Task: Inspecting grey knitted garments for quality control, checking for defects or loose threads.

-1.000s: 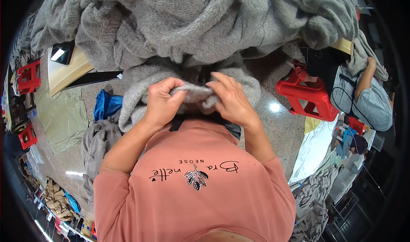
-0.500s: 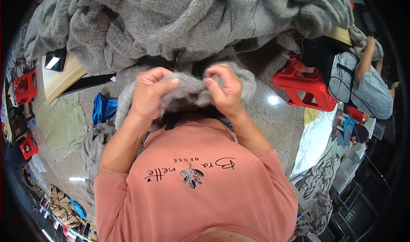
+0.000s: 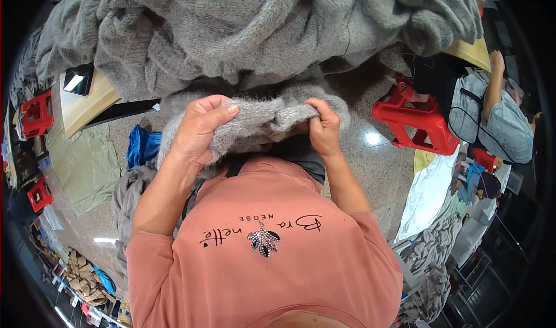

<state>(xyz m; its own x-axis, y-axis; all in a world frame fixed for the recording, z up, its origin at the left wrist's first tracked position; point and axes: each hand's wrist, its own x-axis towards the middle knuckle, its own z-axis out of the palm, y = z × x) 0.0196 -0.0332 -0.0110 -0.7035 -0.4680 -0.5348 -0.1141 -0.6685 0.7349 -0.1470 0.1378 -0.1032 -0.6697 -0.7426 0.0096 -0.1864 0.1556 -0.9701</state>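
Between my two hands a fuzzy grey knit piece (image 3: 252,119) is stretched sideways above my lap. My left hand (image 3: 200,125) grips its left part, the thumb pressed on top of the fabric. With thumb and fingers closed, my right hand (image 3: 325,128) pinches the right end of the same knit. Whether it is a sleeve, cuff or other garment part, I cannot tell. More of the grey knit hangs down around my hands. Just beyond them lies a big heap of the same grey knitwear (image 3: 231,32), with a loose dark thread at its right.
At the left are a phone (image 3: 78,80) on a wooden board (image 3: 95,99), a blue cloth bundle (image 3: 142,145) and red stools (image 3: 37,115). A larger red stool (image 3: 414,119) stands at the right, near a seated person in grey (image 3: 508,122). Plastic sheets lie on the floor.
My right hand has moved slightly right and its grip has turned, drawing the knit out wider between my hands. My left hand stays nearly in place. The person at the right has shifted an arm.
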